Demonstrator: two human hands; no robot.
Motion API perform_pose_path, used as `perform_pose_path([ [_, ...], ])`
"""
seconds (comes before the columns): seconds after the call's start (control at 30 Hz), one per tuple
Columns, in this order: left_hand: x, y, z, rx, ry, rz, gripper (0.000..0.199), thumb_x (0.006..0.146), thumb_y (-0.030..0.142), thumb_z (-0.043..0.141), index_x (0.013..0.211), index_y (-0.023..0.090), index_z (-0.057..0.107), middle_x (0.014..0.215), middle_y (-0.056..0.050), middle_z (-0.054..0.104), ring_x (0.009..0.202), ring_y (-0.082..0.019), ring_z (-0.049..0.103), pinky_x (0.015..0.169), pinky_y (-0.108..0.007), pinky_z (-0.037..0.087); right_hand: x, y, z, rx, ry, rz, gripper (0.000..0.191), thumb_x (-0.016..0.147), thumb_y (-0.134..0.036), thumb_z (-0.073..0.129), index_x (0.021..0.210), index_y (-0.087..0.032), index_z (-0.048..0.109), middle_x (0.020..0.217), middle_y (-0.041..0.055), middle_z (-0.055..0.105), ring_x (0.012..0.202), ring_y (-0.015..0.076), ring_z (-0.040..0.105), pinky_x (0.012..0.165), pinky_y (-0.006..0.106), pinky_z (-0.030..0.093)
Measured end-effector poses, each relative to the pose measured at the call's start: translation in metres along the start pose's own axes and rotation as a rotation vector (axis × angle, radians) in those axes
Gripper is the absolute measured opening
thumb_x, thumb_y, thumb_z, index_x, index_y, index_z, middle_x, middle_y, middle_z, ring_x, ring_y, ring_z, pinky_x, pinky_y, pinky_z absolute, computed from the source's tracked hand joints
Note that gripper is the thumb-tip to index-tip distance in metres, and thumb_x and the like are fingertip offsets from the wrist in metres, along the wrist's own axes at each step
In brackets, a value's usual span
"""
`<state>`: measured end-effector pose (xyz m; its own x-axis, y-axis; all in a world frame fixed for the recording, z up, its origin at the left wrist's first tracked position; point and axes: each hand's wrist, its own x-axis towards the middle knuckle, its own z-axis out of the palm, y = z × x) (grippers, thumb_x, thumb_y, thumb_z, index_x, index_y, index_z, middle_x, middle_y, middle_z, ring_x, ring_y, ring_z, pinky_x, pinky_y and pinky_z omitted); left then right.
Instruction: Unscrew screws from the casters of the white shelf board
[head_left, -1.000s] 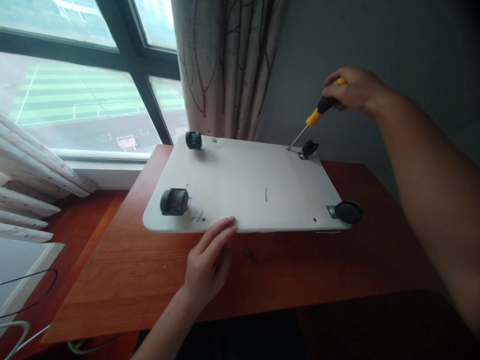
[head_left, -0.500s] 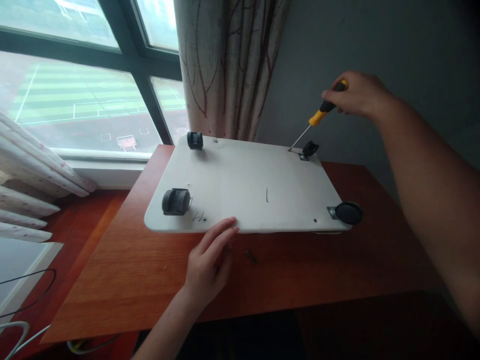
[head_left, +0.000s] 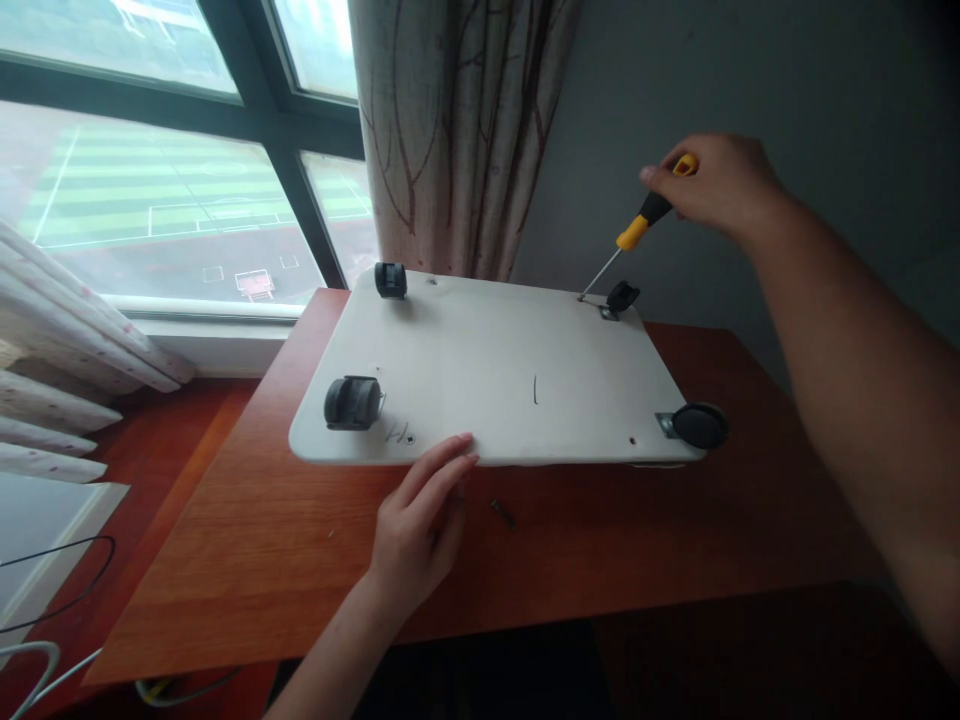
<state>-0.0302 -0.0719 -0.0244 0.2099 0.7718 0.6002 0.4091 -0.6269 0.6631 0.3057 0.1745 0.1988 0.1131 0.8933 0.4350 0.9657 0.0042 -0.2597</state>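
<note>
Right hand point(head_left: 718, 182) turns the gripped screwdriver point(head_left: 634, 233); its tip stays at the board's point(head_left: 465, 350) far edge. Left hand's point(head_left: 412, 525) grip is unclear.

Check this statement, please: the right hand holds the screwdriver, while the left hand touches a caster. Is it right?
Not quite: the head view shows the left hand touching the near edge of the board; the nearest caster stands apart from it. The right hand does hold the screwdriver.
</note>
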Motion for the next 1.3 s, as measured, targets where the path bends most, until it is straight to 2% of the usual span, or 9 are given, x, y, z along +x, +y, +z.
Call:
perform_pose_path([
  [0.2,-0.0011,-0.001,0.0008,0.0,0.001,0.001,0.048,0.087,-0.003,0.052,0.129,0.019,0.061,0.141,-0.01,0.058,0.128,-0.021,0.059,0.108,-0.031,0.052,0.0078,0.0029,0.0072,0.192,-0.033,0.026,0.037,0.075,-0.019,0.072,0.112,-0.02,0.068,0.1,0.0069,0.065,0.08,0.0183,0.063,0.074,0.036,0.057],
  [0.4,-0.0014,-0.0014,0.0006,-0.007,-0.001,-0.001,0.048,0.087,-0.004,0.052,0.129,0.018,0.061,0.141,-0.01,0.058,0.129,-0.021,0.058,0.109,-0.031,0.051,0.0004,-0.0041,0.0,-0.162,0.054,-0.028,0.036,0.086,-0.051,0.065,0.1,-0.017,0.067,0.1,0.0123,0.067,0.102,0.0304,0.064,0.095,0.054,0.048],
  [0.47,-0.001,-0.0009,0.0005,-0.006,0.003,0.003,0.048,0.087,-0.004,0.052,0.129,0.018,0.061,0.14,-0.01,0.059,0.129,-0.021,0.059,0.109,-0.031,0.051,0.001,-0.0039,-0.0012,-0.194,0.043,-0.046,0.033,0.086,-0.047,0.065,0.101,-0.017,0.067,0.099,0.0125,0.068,0.101,0.0298,0.064,0.096,0.054,0.048],
  [0.53,-0.0006,-0.0006,0.0006,-0.004,0.004,0.003,0.048,0.087,-0.004,0.052,0.129,0.018,0.061,0.14,-0.01,0.058,0.129,-0.02,0.059,0.109,-0.031,0.051,0.0037,-0.0025,0.0002,-0.127,0.01,-0.027,0.03,0.082,-0.033,0.07,0.108,-0.018,0.068,0.1,0.0106,0.067,0.094,0.0257,0.065,0.092,0.05,0.052],
  [0.63,-0.0002,-0.0004,0.0007,-0.005,0.005,0.001,0.048,0.087,-0.004,0.052,0.129,0.019,0.061,0.141,-0.01,0.058,0.129,-0.02,0.059,0.109,-0.031,0.051,0.0065,-0.0012,0.0044,0.062,-0.024,0.042,0.045,0.075,-0.02,0.073,0.12,-0.022,0.066,0.104,0.0084,0.064,0.08,0.0204,0.064,0.078,0.042,0.058],
  [0.7,0.0001,-0.0002,0.0006,-0.006,0.005,0.003,0.048,0.087,-0.004,0.051,0.128,0.019,0.062,0.141,-0.01,0.058,0.129,-0.02,0.059,0.109,-0.031,0.051,0.0052,-0.002,0.0062,0.112,-0.02,0.064,0.047,0.075,-0.022,0.074,0.121,-0.022,0.065,0.105,0.0086,0.063,0.08,0.0206,0.064,0.076,0.043,0.058],
  [0.87,0.0,0.0,0.0002,-0.002,0.008,0.001,0.047,0.088,-0.003,0.052,0.128,0.019,0.062,0.14,-0.01,0.059,0.128,-0.021,0.059,0.107,-0.031,0.053,-0.0002,-0.0044,0.0049,-0.022,0.056,-0.033,0.037,0.08,-0.04,0.075,0.109,-0.017,0.069,0.098,0.0093,0.064,0.1,0.0275,0.064,0.1,0.054,0.048],
  [1.13,-0.0023,-0.0022,0.001,-0.007,-0.005,-0.005,0.048,0.088,-0.003,0.052,0.129,0.02,0.061,0.142,-0.01,0.058,0.129,-0.022,0.058,0.107,-0.033,0.053,0.0035,-0.002,0.0078,0.393,-0.032,0.044,0.039,0.07,-0.007,0.072,0.106,-0.02,0.068,0.097,0.0056,0.06,0.084,0.0188,0.063,0.077,0.041,0.06],
  [1.3,-0.0022,-0.0022,0.0008,-0.004,-0.004,-0.006,0.048,0.088,-0.002,0.051,0.129,0.02,0.062,0.142,-0.01,0.058,0.13,-0.022,0.058,0.108,-0.033,0.052,-0.0003,-0.0007,0.0046,0.092,0.059,-0.02,0.026,0.08,-0.038,0.073,0.098,-0.02,0.07,0.091,0.0065,0.064,0.09,0.0241,0.064,0.09,0.051,0.053],
])
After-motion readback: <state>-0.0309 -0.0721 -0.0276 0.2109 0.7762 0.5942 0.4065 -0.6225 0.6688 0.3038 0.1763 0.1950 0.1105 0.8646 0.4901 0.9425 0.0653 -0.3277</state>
